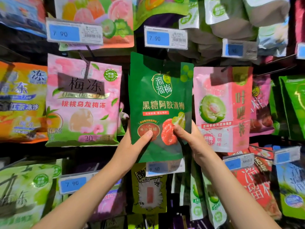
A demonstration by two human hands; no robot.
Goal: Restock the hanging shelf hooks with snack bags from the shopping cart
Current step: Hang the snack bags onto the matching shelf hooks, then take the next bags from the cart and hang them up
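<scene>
One green snack bag (pixel 160 100) — fingers of left hand (pixel 130 146) and right hand (pixel 193 139) pinch its lower part.

green bag (pixel 160 103): whether on hook, unclear; left hand (pixel 130 149), right hand (pixel 193 142): fingers behind bag hidden; price tag (pixel 165 167) below blurred

One wide-angle camera on the person's head faces the hanging bags (pixel 82 100) almost square-on and close, so they fill every edge, with the left hand (pixel 132 146) and right hand (pixel 192 139) in from the bottom corners, holding a green bag (pixel 160 96) at centre frame.
</scene>
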